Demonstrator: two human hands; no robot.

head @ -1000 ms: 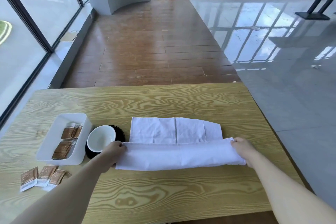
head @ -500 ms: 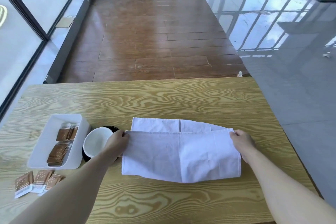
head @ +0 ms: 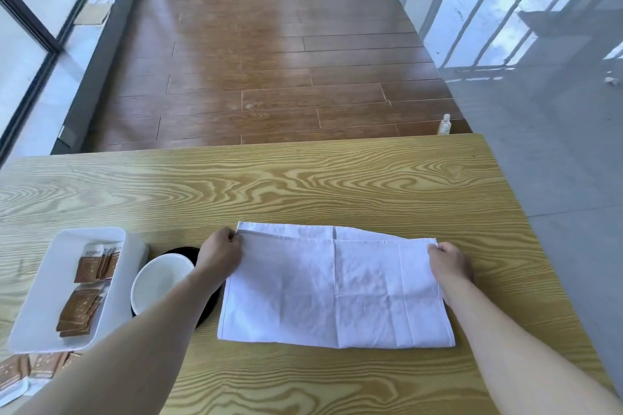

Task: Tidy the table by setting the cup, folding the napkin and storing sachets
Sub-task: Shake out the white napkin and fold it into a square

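Observation:
A white napkin (head: pixel 333 290) lies folded in half on the wooden table (head: pixel 303 178), its top layer nearly reaching the far edge. My left hand (head: pixel 219 254) pinches the napkin's far left corner. My right hand (head: pixel 450 261) pinches the far right corner. A white cup (head: pixel 158 281) sits on a black saucer (head: pixel 183 250) just left of the napkin, partly under my left forearm. A white tray (head: pixel 47 283) at the left holds several brown sachets (head: pixel 82 308). More sachets (head: pixel 30 369) lie loose on the table in front of the tray.
The table's far edge and right edge drop to a wood and tile floor. A small bottle (head: pixel 445 124) stands on the floor beyond the far right corner. Glass walls run along the left.
Both hands have carried the napkin's near edge away from me and laid it on the far edge, so the napkin went from a partial fold to folded in half. The camera tilted down.

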